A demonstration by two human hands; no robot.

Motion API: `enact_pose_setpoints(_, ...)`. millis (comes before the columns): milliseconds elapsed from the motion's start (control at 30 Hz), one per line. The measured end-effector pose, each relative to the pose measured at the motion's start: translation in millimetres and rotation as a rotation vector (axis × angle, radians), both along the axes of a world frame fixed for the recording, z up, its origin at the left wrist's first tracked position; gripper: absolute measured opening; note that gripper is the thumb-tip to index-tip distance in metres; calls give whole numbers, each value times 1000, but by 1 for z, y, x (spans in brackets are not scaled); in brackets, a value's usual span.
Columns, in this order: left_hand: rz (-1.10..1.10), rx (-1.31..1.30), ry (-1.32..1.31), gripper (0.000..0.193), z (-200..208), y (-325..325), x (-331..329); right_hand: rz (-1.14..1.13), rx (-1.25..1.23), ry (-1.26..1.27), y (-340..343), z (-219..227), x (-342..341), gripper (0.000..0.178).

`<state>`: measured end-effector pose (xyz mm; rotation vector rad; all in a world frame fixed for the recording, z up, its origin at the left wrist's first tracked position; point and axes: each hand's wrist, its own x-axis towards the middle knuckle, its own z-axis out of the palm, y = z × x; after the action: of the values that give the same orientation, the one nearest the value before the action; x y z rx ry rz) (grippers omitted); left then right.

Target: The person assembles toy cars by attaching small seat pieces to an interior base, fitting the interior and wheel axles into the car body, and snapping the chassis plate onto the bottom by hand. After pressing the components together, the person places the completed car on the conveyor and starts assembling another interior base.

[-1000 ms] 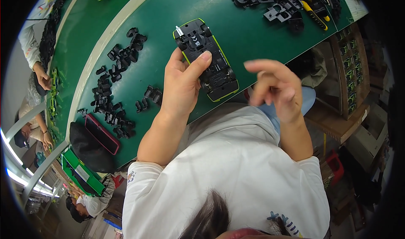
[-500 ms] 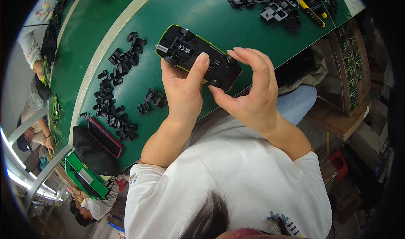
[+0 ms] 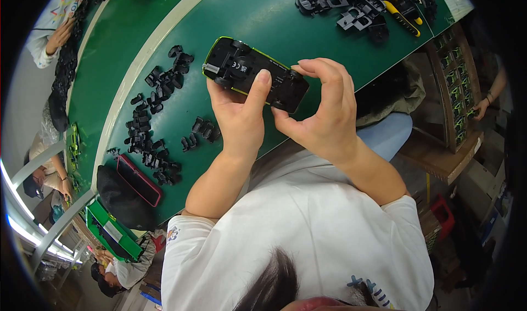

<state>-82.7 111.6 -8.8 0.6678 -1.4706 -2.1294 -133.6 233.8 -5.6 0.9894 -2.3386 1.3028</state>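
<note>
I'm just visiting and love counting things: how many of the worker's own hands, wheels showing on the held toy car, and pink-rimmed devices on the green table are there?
Own hands, left hand and right hand: 2
Wheels on the toy car: 4
Pink-rimmed device on the green table: 1
Total: 7

Head-worn view (wide fisheye), facing down, near

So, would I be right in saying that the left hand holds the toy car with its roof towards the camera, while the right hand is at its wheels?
Not quite: the head view shows the toy car with its black underside towards the camera. The left hand does hold it, and the right hand is at its wheels.
</note>
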Motion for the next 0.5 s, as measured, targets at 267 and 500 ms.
enact_pose_setpoints(267, -62, 71, -1, 42, 3, -7, -2, 47, -9, -52, 6, 6, 0, 74)
enact_pose_setpoints(500, -304, 251, -39, 57, 11, -6, 7, 439, -143, -157, 28, 25, -42, 81)
